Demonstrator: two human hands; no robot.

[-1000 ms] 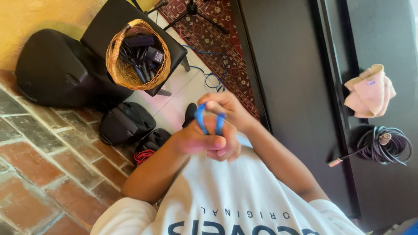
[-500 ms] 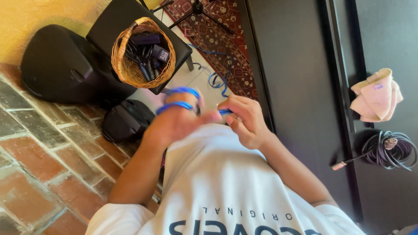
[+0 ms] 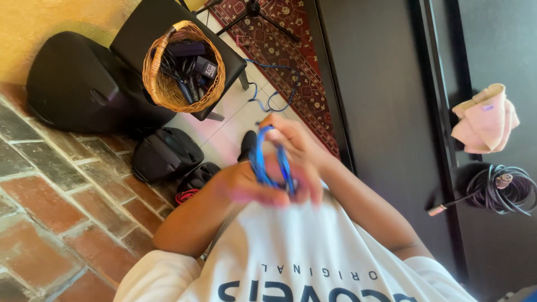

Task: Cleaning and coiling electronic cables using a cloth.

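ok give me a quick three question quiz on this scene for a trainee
1. Pick one: what do the left hand and the right hand hold between them? A) a towel B) the blue cable C) a phone
2. True or false: the basket lies empty on the bricks.
3. Short answer: what lies beside the pink cloth on the dark surface?

Key
1. B, wound into loops.
2. False: the wicker basket sits on a black seat and holds dark gadgets.
3. A coiled black cable with a metal plug.
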